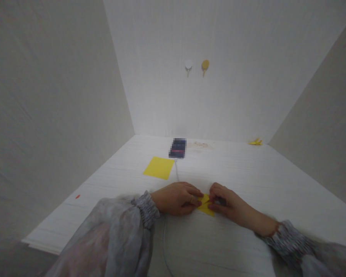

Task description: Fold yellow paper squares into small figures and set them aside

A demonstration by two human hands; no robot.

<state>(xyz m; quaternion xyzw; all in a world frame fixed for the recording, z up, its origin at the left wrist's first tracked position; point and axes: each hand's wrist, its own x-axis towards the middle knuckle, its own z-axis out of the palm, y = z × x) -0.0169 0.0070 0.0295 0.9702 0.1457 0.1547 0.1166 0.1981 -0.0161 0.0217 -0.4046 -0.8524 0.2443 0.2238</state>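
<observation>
A partly folded sheet of yellow paper (204, 207) lies on the white tabletop in front of me, with a raised flap near its middle. My left hand (177, 198) holds down its left side, fingertips on the paper and fingers bent a little. From the right, my right hand (229, 204) pinches the paper's edge between thumb and fingers. Part of the sheet is hidden beneath my fingers. Just beyond my left hand, a flat, square sheet of yellow paper (159, 168) rests on the table.
A dark phone (178, 148), blurred out, lies near the back wall with a white cable (165, 246) running toward me under my left arm. A folded yellow paper figure (256, 142) sits at the back right corner. Two hooks (205, 65) hang on the wall. A small red piece (77, 196) lies left.
</observation>
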